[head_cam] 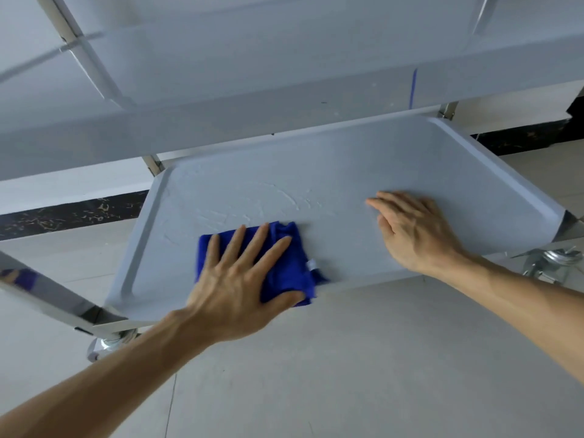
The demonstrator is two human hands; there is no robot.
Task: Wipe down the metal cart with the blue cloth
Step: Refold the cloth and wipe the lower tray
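A blue cloth (284,257) looked soft and fuzzy, like microfibre, with a small white tag at one edge. The lower shelf (363,165) of the cart was a matt, pale grey, smooth surface marked with faint wet streaks. The cart's corner posts (47,290) were glossy, mirror-like metal. The floor (379,358) looked like smooth, matt grey tile.
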